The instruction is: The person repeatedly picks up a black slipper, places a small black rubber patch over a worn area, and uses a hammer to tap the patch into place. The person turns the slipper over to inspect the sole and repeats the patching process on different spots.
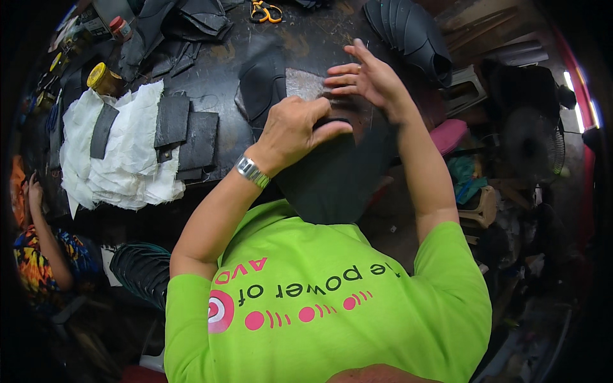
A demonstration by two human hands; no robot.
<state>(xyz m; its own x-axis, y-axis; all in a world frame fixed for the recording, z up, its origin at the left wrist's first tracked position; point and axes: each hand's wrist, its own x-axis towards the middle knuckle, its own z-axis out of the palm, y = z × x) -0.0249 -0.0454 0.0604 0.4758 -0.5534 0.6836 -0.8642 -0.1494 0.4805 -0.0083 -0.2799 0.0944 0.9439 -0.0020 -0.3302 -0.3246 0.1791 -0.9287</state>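
While the left hand is fisted tight on the dark rubber sheet at 12 o'clock, the right hand lies open-fingered, flat on it; I'd keep that sheet taut.

Left hand and right hand on dark rubber sheet over black workbench

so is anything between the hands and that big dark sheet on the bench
Nothing visible does. The left hand grips the dark sheet directly, and the right hand presses flat on it farther back.
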